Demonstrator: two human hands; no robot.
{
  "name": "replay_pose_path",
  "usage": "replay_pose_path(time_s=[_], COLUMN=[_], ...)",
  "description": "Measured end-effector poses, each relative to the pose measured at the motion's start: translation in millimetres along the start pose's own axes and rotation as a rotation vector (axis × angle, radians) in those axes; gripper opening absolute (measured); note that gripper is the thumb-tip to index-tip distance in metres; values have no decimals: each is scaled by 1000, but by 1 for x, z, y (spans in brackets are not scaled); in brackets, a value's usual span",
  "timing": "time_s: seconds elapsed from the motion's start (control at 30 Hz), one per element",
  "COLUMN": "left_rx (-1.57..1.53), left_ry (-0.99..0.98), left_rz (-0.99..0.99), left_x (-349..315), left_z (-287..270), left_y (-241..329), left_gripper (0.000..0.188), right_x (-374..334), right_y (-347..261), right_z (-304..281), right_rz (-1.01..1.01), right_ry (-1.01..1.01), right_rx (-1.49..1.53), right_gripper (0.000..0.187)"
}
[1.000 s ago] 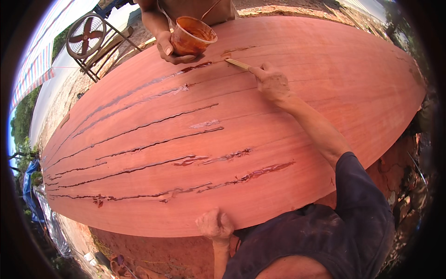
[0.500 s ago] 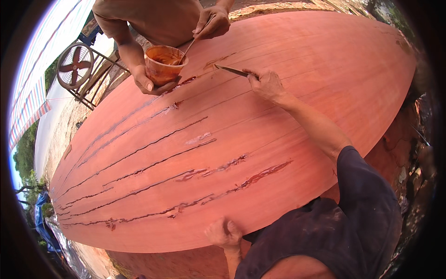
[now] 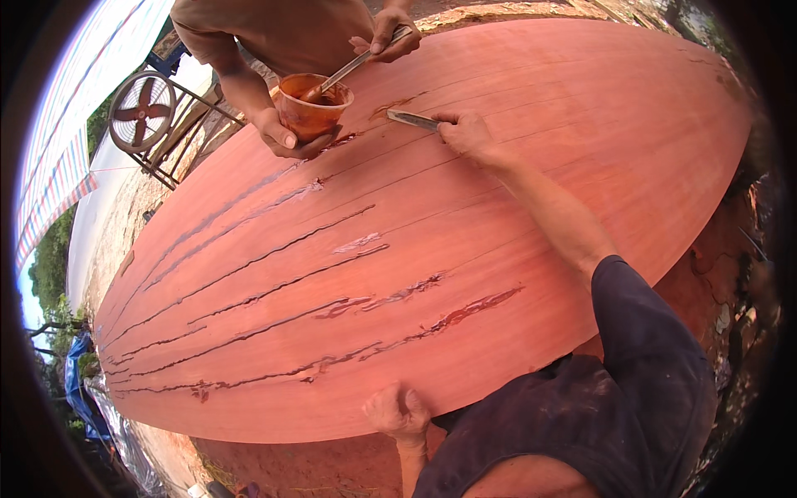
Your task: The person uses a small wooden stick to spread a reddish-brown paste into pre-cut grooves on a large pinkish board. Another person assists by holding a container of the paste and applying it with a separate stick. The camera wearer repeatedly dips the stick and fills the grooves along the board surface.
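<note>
A broad, leaf-shaped surface of reddish wood [image 3: 647, 133], like a boat hull, curves in front of me. My right hand [image 3: 467, 135] reaches across it, closed round a flat-bladed knife [image 3: 411, 121]. The blade's tip lies at a brown smear [image 3: 386, 109] along a seam on the far side. My left hand [image 3: 399, 412] is curled into a fist at the near edge, with nothing visible in it. Dark red filler lines [image 3: 473, 310] run along the seams, mostly on the left half.
Across from me a person [image 3: 274, 37] holds a clear plastic cup [image 3: 311, 116] of red-brown paste and a spoon-like metal tool [image 3: 353, 68]. A round fan [image 3: 143, 112] on a frame stands far left, near a striped sheet [image 3: 62, 195]. A blue tarp [image 3: 79, 386] lies lower left.
My knife's blade has turned to lie flatter, and my right hand has shifted slightly left. The other person's cup has moved right, and their tool has been lifted and tilted. My left hand stays put.
</note>
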State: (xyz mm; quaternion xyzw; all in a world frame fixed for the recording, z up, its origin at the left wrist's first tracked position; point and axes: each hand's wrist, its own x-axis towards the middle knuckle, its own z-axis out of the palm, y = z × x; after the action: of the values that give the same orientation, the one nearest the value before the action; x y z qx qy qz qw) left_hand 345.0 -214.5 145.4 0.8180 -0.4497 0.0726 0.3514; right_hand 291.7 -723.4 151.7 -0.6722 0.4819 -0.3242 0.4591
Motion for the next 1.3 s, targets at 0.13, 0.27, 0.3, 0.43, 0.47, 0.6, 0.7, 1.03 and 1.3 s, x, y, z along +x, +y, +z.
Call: replay_pose_path(time_s=[0.13,0.27,0.3,0.43,0.47,0.6,0.7,1.03,1.3], left_rx=[5,15,0,11,12,9,23,1,-15], left_ry=[3,-19,-16,4,-10,-33,-27,-3,-13], left_rz=[1,-18,-27,-9,-5,2,8,0,7], left_x=[0,0,0,0,0,2,1,-1,2], left_z=[0,-2,-1,0,-1,-2,-3,0,-3], left_y=[2,2,2,3,2,1,1,-2,4], left_gripper=[35,35,35,34,33,32,32,33,30], right_x=[0,-13,-15,-19,-21,-28,-34,-53,-54], right_y=[-5,-10,-11,-13,-13,-13,-13,-17,-24], right_z=[17,19,17,18,17,19,21,24,18], right_rz=[41,-48,-79,-423,-495,-599,-644,-746,-662], right_ry=[16,-24,-33,89,79,42,-23,-2,61], right_rx=[-5,17,-10,-260,-300,-492,-580,-610,-498], right_gripper=[36,36,36,34,34,32,31,35,34])
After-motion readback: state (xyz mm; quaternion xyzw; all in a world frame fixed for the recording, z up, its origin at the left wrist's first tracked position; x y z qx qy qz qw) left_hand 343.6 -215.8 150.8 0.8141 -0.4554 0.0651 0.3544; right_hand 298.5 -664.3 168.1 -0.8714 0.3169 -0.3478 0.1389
